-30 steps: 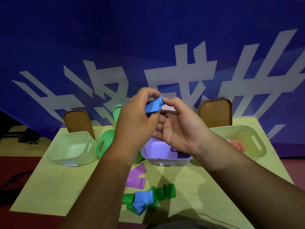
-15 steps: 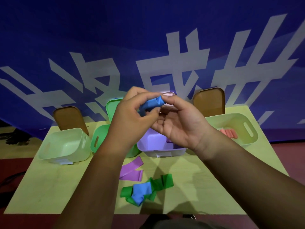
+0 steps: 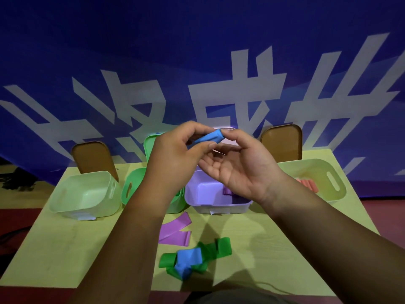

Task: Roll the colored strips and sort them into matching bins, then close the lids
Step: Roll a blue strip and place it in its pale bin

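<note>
Blue roll [image 3: 209, 137], a short flattened tube of strip, is held in the air above the counter [image 3: 65, 249], over the back edge of the purple bin [image 3: 203, 194] and between the two hands. The left hand [image 3: 173, 159] grips it, thumb pressing from below and curled fingers closing over its left part, so only the right half of the roll shows. The right hand [image 3: 243, 170] lies palm up just beside it. Its thumb arches over so that the tip touches the roll's right end, and its other fingers stretch out loosely underneath, holding nothing. Four bins stand in a row on the counter: a pale green bin [image 3: 85, 194] at the left, a green bin [image 3: 133, 185] partly hidden behind the left forearm, the purple bin in the middle with a purple roll [image 3: 228, 190] inside, and a pale right bin [image 3: 328, 170] with red rolls [image 3: 306, 184] lying in it. Lids stand upright behind them in front of the blue banner [image 3: 197, 62]: a left brown lid [image 3: 92, 159], a green lid [image 3: 151, 145], and a right brown lid [image 3: 282, 143]. Nearer the person, a flat purple strip [image 3: 175, 229] lies just in front of the purple bin. Beside it a crumpled green strip [image 3: 217, 249] has a loose blue strip [image 3: 188, 260] lying across it.
</note>
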`<state>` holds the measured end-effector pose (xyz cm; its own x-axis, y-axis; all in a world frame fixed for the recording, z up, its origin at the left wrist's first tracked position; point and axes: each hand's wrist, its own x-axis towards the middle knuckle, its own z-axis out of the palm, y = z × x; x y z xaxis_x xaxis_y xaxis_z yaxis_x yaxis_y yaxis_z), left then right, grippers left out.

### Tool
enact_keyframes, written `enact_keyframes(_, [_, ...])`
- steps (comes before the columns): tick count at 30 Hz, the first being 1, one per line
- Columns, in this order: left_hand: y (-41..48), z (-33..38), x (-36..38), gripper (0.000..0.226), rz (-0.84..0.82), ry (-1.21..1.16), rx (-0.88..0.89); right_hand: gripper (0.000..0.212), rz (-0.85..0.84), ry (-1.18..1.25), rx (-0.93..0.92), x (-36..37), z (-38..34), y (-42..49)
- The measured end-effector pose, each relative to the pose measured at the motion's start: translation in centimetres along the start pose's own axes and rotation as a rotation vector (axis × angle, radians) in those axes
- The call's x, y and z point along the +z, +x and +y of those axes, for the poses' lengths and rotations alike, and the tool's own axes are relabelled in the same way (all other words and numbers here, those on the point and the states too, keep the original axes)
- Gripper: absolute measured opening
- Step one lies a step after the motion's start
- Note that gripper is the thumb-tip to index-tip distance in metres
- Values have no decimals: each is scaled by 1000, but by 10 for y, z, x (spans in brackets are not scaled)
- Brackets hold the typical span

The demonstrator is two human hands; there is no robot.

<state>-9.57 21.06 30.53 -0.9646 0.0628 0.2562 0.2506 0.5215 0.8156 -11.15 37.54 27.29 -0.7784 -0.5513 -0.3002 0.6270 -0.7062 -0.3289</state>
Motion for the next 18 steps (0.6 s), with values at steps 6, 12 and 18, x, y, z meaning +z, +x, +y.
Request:
enact_keyframes(6, [8,-6,-3,25,-19,119,87,47,-27,-8,-68,4,-2,6])
enact_keyframes(12, [17,-11,-1,28,53,302,165,38,-21,35,-102,7,0,13])
enact_keyframes(18, [21,-20,0,26,75,279,102,44,31,-81,-135,-1,1,24])
